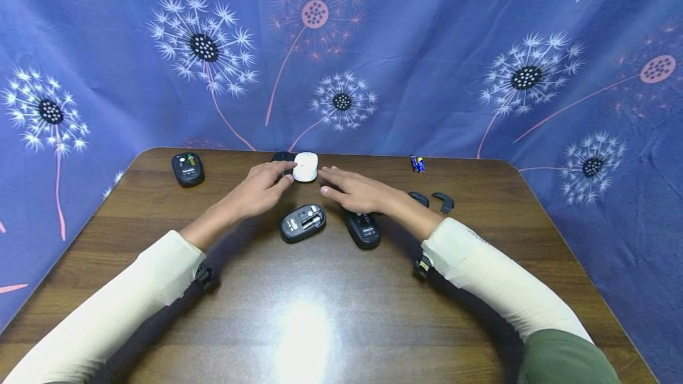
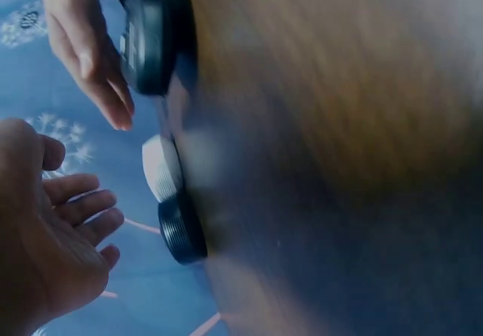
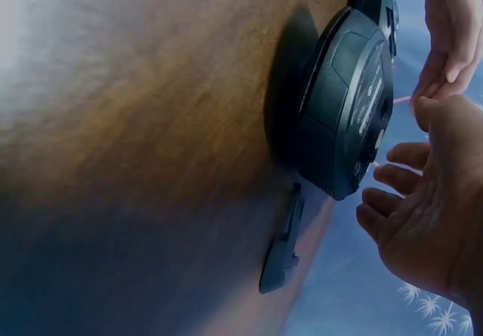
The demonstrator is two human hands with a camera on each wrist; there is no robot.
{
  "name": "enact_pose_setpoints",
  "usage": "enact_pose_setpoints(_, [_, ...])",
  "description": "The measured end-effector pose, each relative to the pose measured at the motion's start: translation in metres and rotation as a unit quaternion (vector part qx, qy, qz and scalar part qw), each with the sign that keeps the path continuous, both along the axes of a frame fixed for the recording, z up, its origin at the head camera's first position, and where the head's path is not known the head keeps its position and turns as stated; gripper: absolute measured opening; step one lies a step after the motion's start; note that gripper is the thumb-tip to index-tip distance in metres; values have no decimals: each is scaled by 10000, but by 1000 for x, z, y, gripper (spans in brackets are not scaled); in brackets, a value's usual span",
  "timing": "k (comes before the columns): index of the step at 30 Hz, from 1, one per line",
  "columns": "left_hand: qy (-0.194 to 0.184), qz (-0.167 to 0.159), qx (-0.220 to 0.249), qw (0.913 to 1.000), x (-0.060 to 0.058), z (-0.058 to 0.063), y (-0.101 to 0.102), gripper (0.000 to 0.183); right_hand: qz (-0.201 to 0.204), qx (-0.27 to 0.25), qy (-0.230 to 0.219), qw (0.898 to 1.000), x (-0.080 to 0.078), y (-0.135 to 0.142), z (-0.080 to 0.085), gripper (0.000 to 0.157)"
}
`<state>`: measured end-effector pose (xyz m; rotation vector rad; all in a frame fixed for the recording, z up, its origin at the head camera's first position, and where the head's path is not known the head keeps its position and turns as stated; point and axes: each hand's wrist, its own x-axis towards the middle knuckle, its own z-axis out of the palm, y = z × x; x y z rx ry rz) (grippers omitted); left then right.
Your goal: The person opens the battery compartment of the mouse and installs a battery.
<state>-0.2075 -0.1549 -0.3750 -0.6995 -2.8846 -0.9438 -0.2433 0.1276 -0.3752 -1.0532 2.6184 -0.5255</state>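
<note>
My left hand (image 1: 261,189) hovers over the far middle of the table, fingers extended towards a white computer mouse (image 1: 306,167) and a black mouse (image 1: 281,157) beside it. In the left wrist view this hand is apart from the white mouse (image 2: 161,168) and black mouse (image 2: 181,228). My right hand (image 1: 358,191) is on the white mouse's other side, fingers loosely bent and holding nothing. Below its wrist lies an overturned black mouse (image 1: 365,230), partly covered by the hand in the head view. Nearer me, another overturned mouse (image 1: 302,223) shows its uncovered battery compartment.
At the far left lies an overturned black mouse (image 1: 188,169) with a battery visible in it. Two blue batteries (image 1: 418,164) sit near the back edge. Right of my right wrist are a curved black cover (image 1: 444,202) and a dark part (image 1: 418,198), half hidden by the forearm.
</note>
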Motion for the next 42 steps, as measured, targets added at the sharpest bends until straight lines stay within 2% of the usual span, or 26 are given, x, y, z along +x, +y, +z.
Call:
enact_pose_setpoints(7, [398, -298, -1050, 9932, -15, -8, -1, 54, 81, 107, -11, 9999, -9, -13, -1, 70])
enact_pose_setpoints(12, [356, -360, -1633, 9853, -22, -12, 1, 60, 93, 271, -73, 9996, -17, -21, -5, 71])
enact_pose_setpoints(21, [444, -477, -2225, 9727, -28, -10, 9, 61, 41, 447, -120, 9989, -22, -27, -8, 70])
enact_pose_setpoints(25, [481, -523, -2297, 9707, -29, -8, 11, 59, 58, 465, -90, 9989, -24, -27, -9, 70])
enact_pose_setpoints(31, [291, -602, -2120, 9750, -29, -8, 16, 60, -13, 443, -57, 9990, -23, -21, -7, 69])
enact_pose_setpoints(39, [129, -700, -2027, 9766, -31, -11, 27, 62, -33, 246, -242, 9994, -22, -4, -6, 65])
enact_pose_setpoints(40, [90, -729, -1961, 9778, -32, -12, 28, 62, -18, 216, -260, 9994, -22, -2, -6, 65])
enact_pose_setpoints(41, [70, -763, -1901, 9788, -34, -14, 30, 62, 63, 105, -245, 9996, -29, 4, -15, 68])
enact_pose_setpoints(42, [148, -852, -1856, 9788, -42, -24, 28, 65, 80, 80, -253, 9996, -29, 6, -15, 68])
